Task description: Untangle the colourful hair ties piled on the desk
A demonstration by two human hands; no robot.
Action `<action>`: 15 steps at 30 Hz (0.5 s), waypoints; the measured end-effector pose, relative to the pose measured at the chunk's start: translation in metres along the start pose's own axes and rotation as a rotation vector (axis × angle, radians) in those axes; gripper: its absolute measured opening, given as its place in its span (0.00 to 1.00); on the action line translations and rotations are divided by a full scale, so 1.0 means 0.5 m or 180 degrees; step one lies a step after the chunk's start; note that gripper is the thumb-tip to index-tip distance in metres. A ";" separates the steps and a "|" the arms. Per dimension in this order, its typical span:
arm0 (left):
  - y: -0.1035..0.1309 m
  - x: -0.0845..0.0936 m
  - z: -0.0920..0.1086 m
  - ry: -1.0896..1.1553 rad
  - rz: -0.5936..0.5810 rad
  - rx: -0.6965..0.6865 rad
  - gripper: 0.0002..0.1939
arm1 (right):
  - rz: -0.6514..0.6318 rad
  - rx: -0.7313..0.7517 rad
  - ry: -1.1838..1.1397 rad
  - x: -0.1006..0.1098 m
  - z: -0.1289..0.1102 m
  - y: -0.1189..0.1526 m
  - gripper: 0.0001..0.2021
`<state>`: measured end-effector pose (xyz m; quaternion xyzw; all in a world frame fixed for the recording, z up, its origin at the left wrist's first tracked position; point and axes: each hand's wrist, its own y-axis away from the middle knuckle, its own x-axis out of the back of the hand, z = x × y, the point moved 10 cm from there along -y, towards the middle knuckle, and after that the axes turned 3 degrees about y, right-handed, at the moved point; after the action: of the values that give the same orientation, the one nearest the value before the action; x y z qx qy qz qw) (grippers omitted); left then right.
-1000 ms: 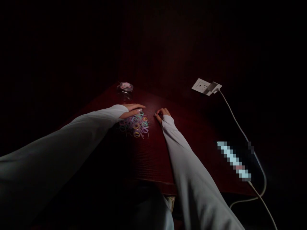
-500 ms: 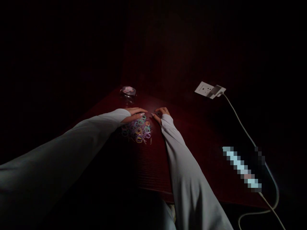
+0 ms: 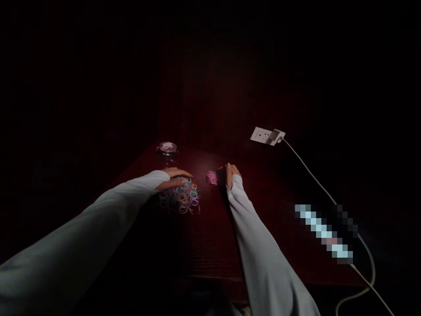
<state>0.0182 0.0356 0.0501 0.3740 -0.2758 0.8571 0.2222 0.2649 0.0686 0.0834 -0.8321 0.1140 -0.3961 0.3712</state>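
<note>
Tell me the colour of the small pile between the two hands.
The small pile is pink, seen best in the head view.

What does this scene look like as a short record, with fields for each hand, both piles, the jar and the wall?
Left hand: over the larger pile
Right hand: right of the smaller pile
Larger pile: multicoloured loops
Smaller pile: pink
Jar: lidded, beyond left hand
Wall: outlet, charger plugged in

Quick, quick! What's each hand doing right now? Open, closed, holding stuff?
Left hand: open, over the colourful hair ties.
Right hand: beside the pink pile; can't tell if it's open or closed.
</note>
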 end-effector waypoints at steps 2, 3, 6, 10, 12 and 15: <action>0.001 0.010 0.011 -0.0018 0.0077 -0.0109 0.29 | 0.0143 -0.0035 -0.0050 0.008 -0.048 0.009 0.30; 0.001 0.018 0.014 -0.0043 0.0151 -0.0143 0.29 | 0.0113 0.0036 -0.0139 0.003 -0.078 0.013 0.28; 0.004 0.052 0.007 -0.0233 0.0480 -0.0121 0.26 | -0.0310 0.0291 -0.0322 -0.045 -0.160 0.031 0.20; 0.032 0.146 -0.015 -0.0598 0.1534 -0.0023 0.24 | -0.0967 0.0406 -0.0160 -0.131 -0.191 0.066 0.12; 0.057 0.188 -0.029 -0.0613 0.2068 0.0097 0.25 | -0.1206 0.0414 0.0025 -0.158 -0.186 0.080 0.11; 0.077 0.209 -0.042 -0.0590 0.2357 0.0234 0.25 | -0.1354 0.0389 0.0020 -0.162 -0.185 0.087 0.11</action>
<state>-0.0804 0.0383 0.1060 0.3328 -0.3803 0.8512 -0.1419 0.1473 0.0286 0.0444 -0.8121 -0.0872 -0.4742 0.3287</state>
